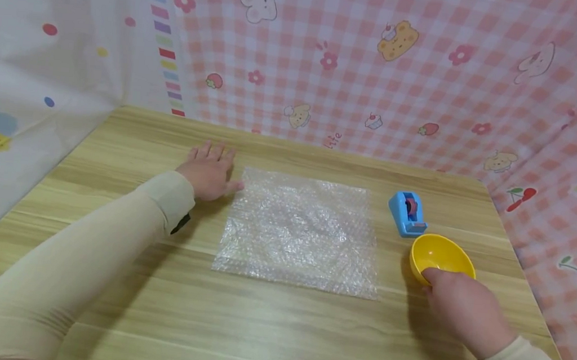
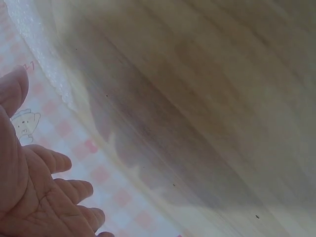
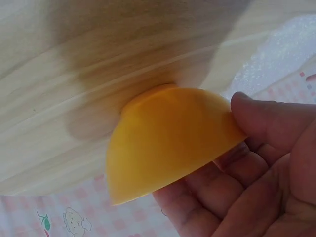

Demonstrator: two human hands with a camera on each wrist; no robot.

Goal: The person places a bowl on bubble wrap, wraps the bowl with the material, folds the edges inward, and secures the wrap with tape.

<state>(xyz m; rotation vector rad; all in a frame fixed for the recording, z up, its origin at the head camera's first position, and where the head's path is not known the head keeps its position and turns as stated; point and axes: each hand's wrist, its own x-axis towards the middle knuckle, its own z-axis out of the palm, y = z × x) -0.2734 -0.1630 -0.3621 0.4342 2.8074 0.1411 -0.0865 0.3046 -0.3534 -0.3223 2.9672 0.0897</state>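
Observation:
A yellow bowl (image 1: 442, 254) is at the right, its mouth facing up. My right hand (image 1: 468, 313) grips it by the near side of its rim. In the right wrist view the outer wall of the bowl (image 3: 168, 143) shows, with the thumb (image 3: 266, 118) against it. Whether its base touches the table cannot be told. A square sheet of bubble wrap (image 1: 305, 232) lies flat in the middle. My left hand (image 1: 208, 171), fingers spread, is at the sheet's left edge, with the thumb close to its upper left corner. The left wrist view shows this hand (image 2: 39, 197) holding nothing.
A blue tape dispenser (image 1: 408, 215) with a small reddish roll stands behind the bowl, right of the bubble wrap. Under everything is a wood-grain table (image 1: 256, 330). A pink checked cloth (image 1: 347, 83) hangs along the back and right, and a white dotted cloth (image 1: 48, 59) at the left.

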